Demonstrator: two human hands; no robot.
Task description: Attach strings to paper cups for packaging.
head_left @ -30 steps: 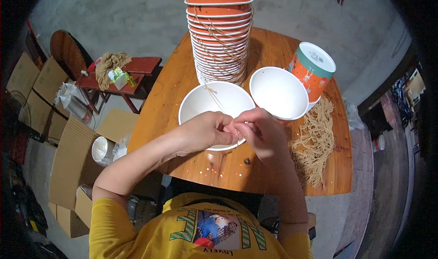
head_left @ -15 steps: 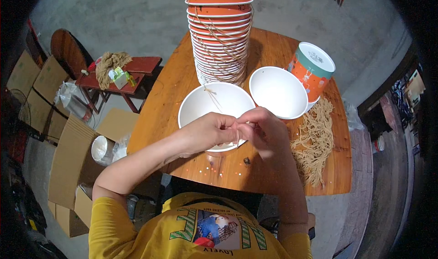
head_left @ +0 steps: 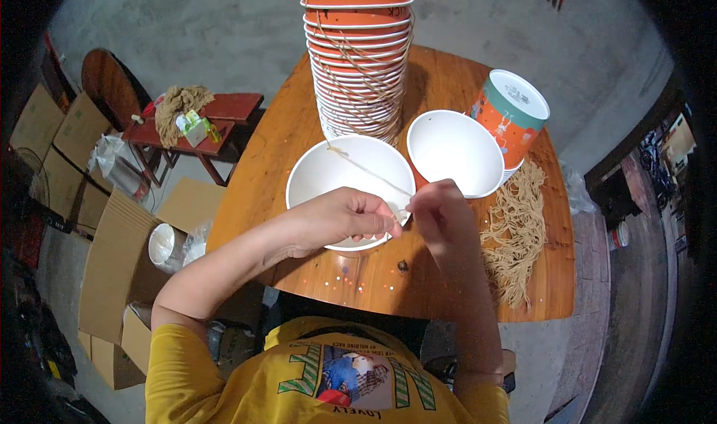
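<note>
A paper bucket (head_left: 317,178), white inside, sits near the table's front with its mouth up. From a knot at its far rim a tan string (head_left: 373,176) runs taut across the mouth to my right hand (head_left: 446,219), whose thumb and finger pinch it. My left hand (head_left: 347,219) lies over the bucket's near side, thumb and finger closed on a short part of the string at the near right rim. The two hands are slightly apart. How the string passes at the near rim is partly hidden by the fingers.
A tall stack of orange-and-white buckets (head_left: 358,73) with strings stands behind. To the right are another open white bucket (head_left: 455,154), upside-down buckets (head_left: 515,118) and a bundle of tan strings (head_left: 519,237). Small dots of scrap lie at the wooden table's (head_left: 351,290) front edge. Cardboard boxes (head_left: 112,267) stand left.
My hands have drawn apart, the right one moving slightly right. The string, loose inside the bucket before, is now stretched straight across its mouth. The bucket has shifted a little left.
</note>
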